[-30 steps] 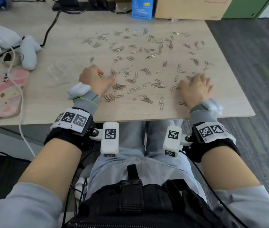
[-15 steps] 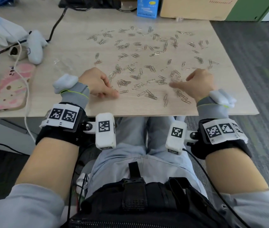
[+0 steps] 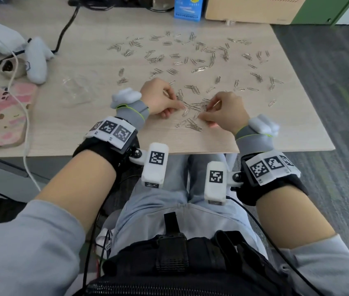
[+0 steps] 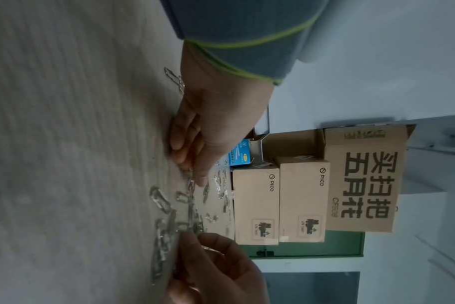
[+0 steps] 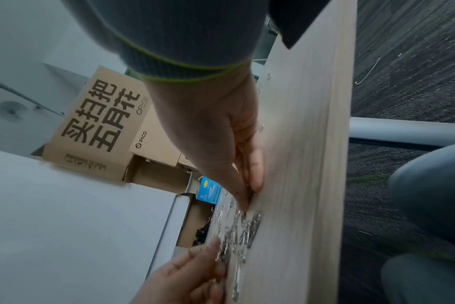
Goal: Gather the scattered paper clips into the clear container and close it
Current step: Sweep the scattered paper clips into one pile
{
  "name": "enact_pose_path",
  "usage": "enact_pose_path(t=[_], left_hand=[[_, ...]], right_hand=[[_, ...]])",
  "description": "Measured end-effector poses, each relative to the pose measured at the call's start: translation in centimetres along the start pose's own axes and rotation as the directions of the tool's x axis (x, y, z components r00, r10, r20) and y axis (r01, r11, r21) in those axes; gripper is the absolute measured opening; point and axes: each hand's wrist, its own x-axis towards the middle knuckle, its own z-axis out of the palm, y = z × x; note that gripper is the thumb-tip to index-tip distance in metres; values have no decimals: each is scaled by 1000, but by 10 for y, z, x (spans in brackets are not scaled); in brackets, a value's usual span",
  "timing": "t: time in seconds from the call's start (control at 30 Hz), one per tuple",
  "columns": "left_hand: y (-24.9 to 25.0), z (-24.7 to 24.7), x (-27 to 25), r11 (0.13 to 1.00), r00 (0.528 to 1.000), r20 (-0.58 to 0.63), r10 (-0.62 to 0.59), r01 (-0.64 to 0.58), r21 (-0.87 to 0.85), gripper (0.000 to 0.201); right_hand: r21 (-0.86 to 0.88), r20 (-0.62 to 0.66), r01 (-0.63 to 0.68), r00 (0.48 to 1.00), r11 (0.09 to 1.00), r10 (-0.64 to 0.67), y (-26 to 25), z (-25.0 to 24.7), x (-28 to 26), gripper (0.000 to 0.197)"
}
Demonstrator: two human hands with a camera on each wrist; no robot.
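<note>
Several silver paper clips (image 3: pixel 199 58) lie scattered over the wooden table (image 3: pixel 276 129). A small heap of clips (image 3: pixel 194 106) sits near the front centre, between my hands. My left hand (image 3: pixel 177 107) rests on the table left of the heap, index finger stretched out and touching the clips (image 4: pixel 192 191). My right hand (image 3: pixel 205 110) is at the heap's right side, thumb and index finger pinched together with clips between them (image 5: pixel 248 185). The clear container (image 3: pixel 77 88) stands to the left of my left hand, faint and hard to make out.
A pink phone case (image 3: pixel 2 118), a white plush-like object (image 3: pixel 37 60) and cables (image 3: pixel 25 116) occupy the table's left side. A blue box (image 3: pixel 187 7) and a cardboard box (image 3: pixel 252 9) stand at the back. The table's front edge (image 3: pixel 190 151) is close to my wrists.
Both hands have moved inward towards each other, dragging clips along. The clips at the front centre are now bunched into a heap between the fingertips.
</note>
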Motion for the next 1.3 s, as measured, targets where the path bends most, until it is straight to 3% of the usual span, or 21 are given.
enact_pose_path(t=[0.1,0.2,0.27,0.33,0.4,0.57,0.73,0.83,0.9,0.97,1.0,1.03,1.1,1.13,1.2,1.3], left_hand=[[11,-3,-7,992,991,132,38,-22,-120,21],[18,0,-20,997,916,399,42,-14,-73,19],[18,8,-24,999,847,531,10,11,-35,19],[16,16,-22,996,827,562,-17,65,-65,13],[15,20,-15,980,868,495,-36,128,-152,5],[15,17,9,935,971,230,-63,138,-326,4],[18,10,17,913,997,70,-29,55,-404,18],[11,-3,13,901,975,-222,14,-109,-421,12],[-1,-13,14,946,891,-452,33,-173,-273,17],[-15,-23,15,993,829,-555,71,-110,-38,22],[-22,-27,17,995,838,-537,96,-72,66,43],[-28,-30,17,989,885,-452,113,-54,141,69],[-34,-36,14,943,971,-230,62,19,331,115],[-38,-37,12,895,988,-151,-3,71,440,127],[-45,-40,11,807,991,-82,-107,135,575,135],[-49,-37,16,748,987,-52,-154,151,647,128]], right_hand=[[97,-48,38,998,995,-34,-4,3,1,24],[157,-29,43,999,987,-39,-9,-3,-3,23],[168,128,-21,992,986,-1,-10,-6,-6,23],[120,319,-110,945,987,67,-9,-7,-7,20],[111,376,-152,921,982,100,-9,-5,-7,17],[368,257,-204,960,907,111,-13,3,7,7],[533,139,-176,983,827,120,-20,6,21,13],[522,-43,-46,996,852,80,-14,2,25,18],[413,-248,17,964,911,95,-8,-3,25,24],[134,-398,-57,911,989,106,2,-8,26,42],[-29,-401,-158,906,987,133,5,-10,26,55],[-147,-363,-260,912,954,192,9,-11,25,72],[-220,-280,-396,901,892,331,15,-12,24,105],[-219,-249,-429,893,876,375,19,-13,24,114],[-251,-199,-443,894,861,402,23,-13,23,119],[-358,-116,-353,935,864,334,23,-7,25,111]])
